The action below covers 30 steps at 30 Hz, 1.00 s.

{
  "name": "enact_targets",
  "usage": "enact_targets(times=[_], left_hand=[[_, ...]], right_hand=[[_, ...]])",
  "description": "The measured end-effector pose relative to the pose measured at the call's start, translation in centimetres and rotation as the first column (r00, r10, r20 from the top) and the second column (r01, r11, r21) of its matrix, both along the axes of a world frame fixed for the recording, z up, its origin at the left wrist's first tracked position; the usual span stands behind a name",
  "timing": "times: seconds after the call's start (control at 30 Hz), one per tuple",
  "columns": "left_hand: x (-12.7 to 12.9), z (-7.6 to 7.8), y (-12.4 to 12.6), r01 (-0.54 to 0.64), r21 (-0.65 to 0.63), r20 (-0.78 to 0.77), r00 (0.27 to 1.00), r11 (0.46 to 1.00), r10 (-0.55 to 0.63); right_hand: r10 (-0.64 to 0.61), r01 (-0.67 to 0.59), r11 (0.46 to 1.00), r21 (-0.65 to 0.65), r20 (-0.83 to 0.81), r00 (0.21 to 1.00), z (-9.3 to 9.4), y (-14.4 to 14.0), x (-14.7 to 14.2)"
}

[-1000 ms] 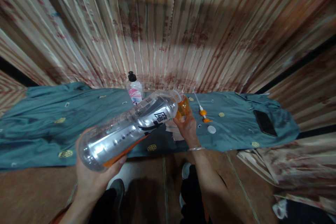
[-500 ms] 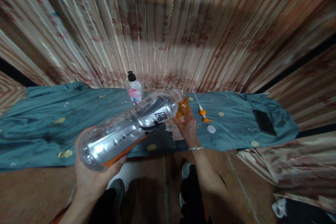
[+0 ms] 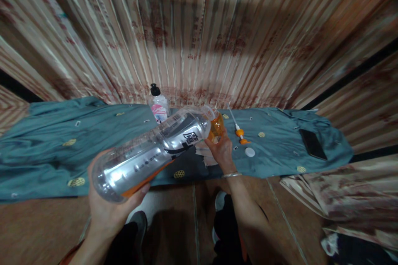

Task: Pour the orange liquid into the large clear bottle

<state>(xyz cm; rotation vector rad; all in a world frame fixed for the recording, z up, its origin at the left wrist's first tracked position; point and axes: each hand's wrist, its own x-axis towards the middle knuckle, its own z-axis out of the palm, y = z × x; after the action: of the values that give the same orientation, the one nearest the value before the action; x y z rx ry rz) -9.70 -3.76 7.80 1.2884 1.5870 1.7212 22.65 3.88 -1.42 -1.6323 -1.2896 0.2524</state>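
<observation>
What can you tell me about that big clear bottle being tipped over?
The big clear bottle looks like thin plastic, waisted in the middle, with black characters and an orange strip on its label. It is uncapped, tilted mouth-up-right, nearly empty. The left hand grips its base; its mouth meets a small orange container held by the right hand.

Small orange container (image 3: 217,126) mostly hidden behind big bottle (image 3: 149,153) neck & right hand (image 3: 222,151); contents unclear.

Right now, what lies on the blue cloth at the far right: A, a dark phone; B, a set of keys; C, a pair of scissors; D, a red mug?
A: a flat dark phone lies on the blue cloth near its right end.
</observation>
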Motion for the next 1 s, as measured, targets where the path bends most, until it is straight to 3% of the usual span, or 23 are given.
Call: enact_targets(times=[0.27,0.4,0.5,0.63,0.77,0.87,1.0], left_hand=[[0.5,0.2,-0.2,0.028,-0.011,0.032,0.999,1.000,-0.028],[-0.4,-0.7,-0.4,0.071,0.018,-0.016,0.997,0.997,-0.070],[-0.8,-1.5,-0.5,0.183,0.006,-0.077,0.980,0.983,-0.182],[-0.5,-2.2,-0.5,0.132,0.080,-0.054,0.990,0.988,-0.128],[-1.3,-2.8,-0.3,0.247,-0.004,-0.088,0.965,0.969,-0.246],[-1.9,-3.4,-0.2,0.319,-0.036,0.004,0.948,0.947,-0.319],[-1.4,-3.9,-0.5,0.302,-0.115,0.188,0.942,0.946,-0.278]], right_hand=[[-0.035,0.034,0.999,0.030,0.029,0.999,-0.5,0.2,0.1],[-0.037,0.035,0.998,0.046,0.037,0.999,-0.8,0.3,0.3],[-0.025,0.021,0.996,0.092,0.043,0.999,-0.7,0.4,0.4],[-0.011,0.007,0.993,0.121,0.033,0.999,-0.5,0.4,0.3],[0.002,-0.005,0.995,0.095,0.031,1.000,-0.2,0.3,0.2],[0.000,-0.003,0.998,0.069,0.034,0.999,-0.1,0.2,0.2],[-0.018,0.017,0.998,0.060,0.008,1.000,0.0,0.2,0.0]])
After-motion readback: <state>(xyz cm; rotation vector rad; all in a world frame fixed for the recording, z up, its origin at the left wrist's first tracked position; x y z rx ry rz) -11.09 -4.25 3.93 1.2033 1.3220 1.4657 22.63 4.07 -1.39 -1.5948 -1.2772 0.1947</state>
